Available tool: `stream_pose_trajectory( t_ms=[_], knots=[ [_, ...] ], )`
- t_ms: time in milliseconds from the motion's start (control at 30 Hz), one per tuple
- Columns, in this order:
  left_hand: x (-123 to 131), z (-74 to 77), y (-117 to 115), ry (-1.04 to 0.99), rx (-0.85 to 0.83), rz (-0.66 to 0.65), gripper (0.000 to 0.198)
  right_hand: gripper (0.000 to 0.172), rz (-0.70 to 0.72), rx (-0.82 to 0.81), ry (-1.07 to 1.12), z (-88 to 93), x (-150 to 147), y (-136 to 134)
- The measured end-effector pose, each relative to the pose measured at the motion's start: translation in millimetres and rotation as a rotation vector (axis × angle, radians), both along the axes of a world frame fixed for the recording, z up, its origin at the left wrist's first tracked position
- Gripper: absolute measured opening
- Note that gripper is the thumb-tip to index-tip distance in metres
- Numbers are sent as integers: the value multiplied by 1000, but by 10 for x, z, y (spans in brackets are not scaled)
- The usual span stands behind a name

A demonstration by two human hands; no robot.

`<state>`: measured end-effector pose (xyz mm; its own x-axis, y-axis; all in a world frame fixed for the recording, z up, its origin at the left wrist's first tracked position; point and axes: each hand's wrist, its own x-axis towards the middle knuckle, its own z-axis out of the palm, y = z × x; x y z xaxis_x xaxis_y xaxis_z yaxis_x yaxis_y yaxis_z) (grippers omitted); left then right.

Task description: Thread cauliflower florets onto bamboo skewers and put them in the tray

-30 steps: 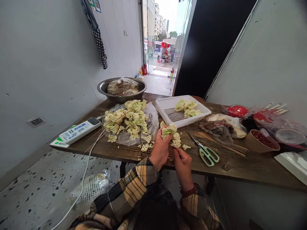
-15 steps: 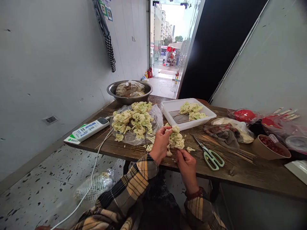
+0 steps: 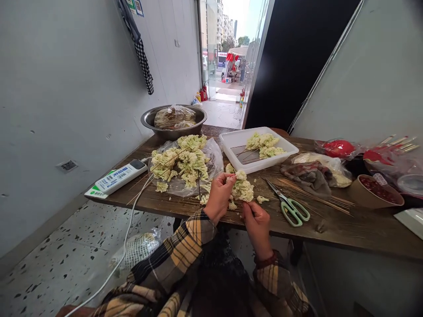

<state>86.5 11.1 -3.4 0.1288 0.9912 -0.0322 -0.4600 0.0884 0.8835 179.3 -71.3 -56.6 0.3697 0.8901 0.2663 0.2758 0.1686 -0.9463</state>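
Note:
Both hands are at the table's front edge, closed on one cluster of cauliflower (image 3: 243,191). My left hand (image 3: 220,196) pinches its upper left side with thumb and fingers. My right hand (image 3: 257,220) pinches at its lower edge; whether a stick lies between those fingertips is hidden. To the left, a heap of cauliflower florets (image 3: 191,163) lies on a clear plastic bag (image 3: 214,154), with thin sticks among them. A white plastic tray (image 3: 226,143) behind my hands holds several cauliflower skewers (image 3: 264,141). Small loose florets (image 3: 262,199) lie near my right hand.
Green-handled scissors (image 3: 294,211) and thin bamboo skewers (image 3: 324,198) lie at right, near a grey cloth (image 3: 309,176) and a paper tub (image 3: 370,196) of red contents. A steel basin (image 3: 145,119) stands at the back left. A white power strip (image 3: 115,180) trails its cable over the front edge.
The view has shifted slightly, so the room and table sit a little differently. Both hands keep their hold on the cauliflower, with barely any change in their grip.

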Motion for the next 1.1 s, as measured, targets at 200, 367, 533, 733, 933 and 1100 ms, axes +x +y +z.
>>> stream_pose_trajectory(
  t_ms=[200, 367, 533, 733, 933, 1100],
  knots=[
    [-49, 52, 26, 24, 28, -56, 25, 34, 13, 2, 49, 36, -10, 52],
    [-105, 127, 47, 54, 55, -64, 33, 32, -95, 28, 166, 50, 140, -1],
    [-244, 219, 92, 119, 141, 37, 26, 35, -241, 58, 305, 69, 535, -158],
    [-249, 203, 121, 284, 268, 91, 18, 34, -328, 86, 460, -10, 709, -213],
    [114, 1, 1, 945, 711, -208, 15, 34, -325, 110, 493, -38, 711, -170],
    [452, -98, -70, 1277, 1050, -337, 19, 35, -307, 98, 456, -49, 753, -167]
  ],
)
